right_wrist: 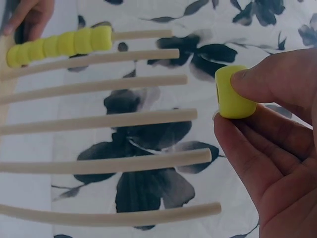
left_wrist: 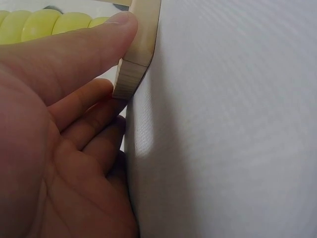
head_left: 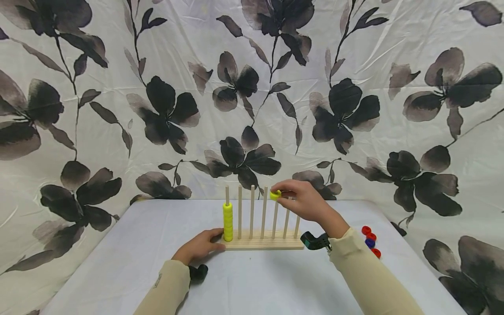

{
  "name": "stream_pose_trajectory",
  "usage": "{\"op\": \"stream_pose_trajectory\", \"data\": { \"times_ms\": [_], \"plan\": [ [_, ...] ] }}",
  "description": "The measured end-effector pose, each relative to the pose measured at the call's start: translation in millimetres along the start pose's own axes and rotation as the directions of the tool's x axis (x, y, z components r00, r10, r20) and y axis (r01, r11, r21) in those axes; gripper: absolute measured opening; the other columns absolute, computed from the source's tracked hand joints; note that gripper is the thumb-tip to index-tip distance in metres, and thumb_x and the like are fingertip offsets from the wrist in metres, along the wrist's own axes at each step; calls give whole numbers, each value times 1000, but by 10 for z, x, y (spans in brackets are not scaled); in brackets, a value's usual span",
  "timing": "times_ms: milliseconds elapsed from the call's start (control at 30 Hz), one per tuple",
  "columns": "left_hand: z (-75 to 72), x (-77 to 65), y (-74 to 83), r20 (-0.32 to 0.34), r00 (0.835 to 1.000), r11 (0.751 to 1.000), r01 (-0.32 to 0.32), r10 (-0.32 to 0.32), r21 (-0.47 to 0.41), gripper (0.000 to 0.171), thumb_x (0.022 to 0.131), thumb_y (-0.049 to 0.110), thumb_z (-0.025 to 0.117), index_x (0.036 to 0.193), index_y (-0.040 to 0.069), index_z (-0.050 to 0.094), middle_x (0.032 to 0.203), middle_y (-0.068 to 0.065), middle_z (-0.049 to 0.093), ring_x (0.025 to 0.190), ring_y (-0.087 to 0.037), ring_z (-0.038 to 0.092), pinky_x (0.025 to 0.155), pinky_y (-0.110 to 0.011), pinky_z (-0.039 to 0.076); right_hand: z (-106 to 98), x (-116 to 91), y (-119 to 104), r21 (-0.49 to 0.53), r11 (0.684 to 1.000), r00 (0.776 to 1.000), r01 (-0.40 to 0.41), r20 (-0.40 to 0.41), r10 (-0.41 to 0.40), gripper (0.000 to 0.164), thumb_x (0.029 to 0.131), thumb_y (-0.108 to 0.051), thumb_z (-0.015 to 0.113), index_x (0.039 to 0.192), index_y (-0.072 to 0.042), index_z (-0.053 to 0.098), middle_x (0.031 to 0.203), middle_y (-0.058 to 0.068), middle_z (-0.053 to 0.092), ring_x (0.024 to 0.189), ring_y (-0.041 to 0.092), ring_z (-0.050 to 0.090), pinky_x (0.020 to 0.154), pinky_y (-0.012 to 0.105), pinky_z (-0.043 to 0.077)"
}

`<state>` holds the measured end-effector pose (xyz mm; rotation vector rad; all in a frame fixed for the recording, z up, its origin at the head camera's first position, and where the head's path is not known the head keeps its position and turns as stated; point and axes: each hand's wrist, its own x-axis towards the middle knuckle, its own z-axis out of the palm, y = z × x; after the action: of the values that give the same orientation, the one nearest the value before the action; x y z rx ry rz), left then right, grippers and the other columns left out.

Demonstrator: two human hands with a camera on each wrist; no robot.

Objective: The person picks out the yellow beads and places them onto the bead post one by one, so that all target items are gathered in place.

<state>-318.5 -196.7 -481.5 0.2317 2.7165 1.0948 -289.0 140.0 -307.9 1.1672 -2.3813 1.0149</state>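
Observation:
A wooden peg stand [head_left: 264,246] with a row of upright pegs stands on the table. Yellow beads [head_left: 228,222] are stacked on its leftmost peg, whose tip shows above them. At the left end of the base, my left hand [head_left: 200,246] holds the wood between thumb and fingers; the left wrist view shows the thumb [left_wrist: 99,42] against the base [left_wrist: 136,59]. My right hand [head_left: 305,202] pinches one yellow bead [right_wrist: 237,94] between thumb and fingers. It is held up near the tops of the right-hand pegs, apart from them in the right wrist view.
Several loose beads, red [head_left: 376,253] and blue [head_left: 369,243], lie at the table's right side, beyond my right forearm. A white cloth covers the table [head_left: 130,253]. Behind it hangs a flower-patterned curtain [head_left: 197,52].

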Motion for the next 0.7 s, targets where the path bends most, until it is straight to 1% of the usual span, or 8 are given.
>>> {"op": "stream_pose_trajectory", "data": {
  "times_ms": [100, 233, 367, 567, 700],
  "plan": [
    [2, -4, 4, -1, 1000, 1000, 3, -3, 0, 72, 82, 38, 76, 144, 16, 47, 148, -9, 48, 142, -35, 36, 114, -60, 29, 57, 39, -11, 8, 1000, 1000, 1, 2, -1, 25, 90, -5, 65, 115, -10, 67, 116, 7, 68, 103, 20, 69, 91, 30, 57],
    [3, -3, 7, 0, 1000, 1000, 2, -2, -5, 72, 82, 37, 76, 144, 16, 47, 148, -9, 48, 142, -35, 36, 114, -60, 29, 124, 99, -54, 17, 1000, 1000, 12, 10, -12, 24, 91, -4, 64, 115, -8, 67, 117, 7, 68, 106, 21, 68, 92, 28, 56],
    [3, 0, 7, 0, 1000, 1000, 1, -1, -1, 71, 82, 37, 76, 144, 16, 47, 148, -9, 48, 142, -35, 37, 114, -60, 29, 178, 163, -104, 7, 1000, 1000, 21, 3, -21, 23, 90, -6, 65, 113, -9, 68, 115, 5, 68, 106, 18, 67, 92, 24, 55],
    [1, 2, 5, -1, 1000, 1000, -5, 5, -5, 71, 82, 37, 76, 144, 15, 48, 148, -9, 48, 141, -35, 37, 114, -60, 29, 292, 256, -116, 18, 1000, 1000, 26, -9, -25, 24, 90, -5, 65, 114, -9, 67, 115, 4, 68, 106, 17, 66, 94, 22, 54],
    [4, 11, 5, -2, 1000, 1000, -12, 12, -5, 71, 82, 37, 76, 143, 14, 48, 148, -10, 48, 141, -35, 37, 114, -59, 29, 374, 305, -129, 2, 1000, 999, 26, -24, -26, 25, 90, -6, 65, 115, -10, 67, 114, 3, 68, 105, 16, 66, 94, 21, 53]
  ]
}}
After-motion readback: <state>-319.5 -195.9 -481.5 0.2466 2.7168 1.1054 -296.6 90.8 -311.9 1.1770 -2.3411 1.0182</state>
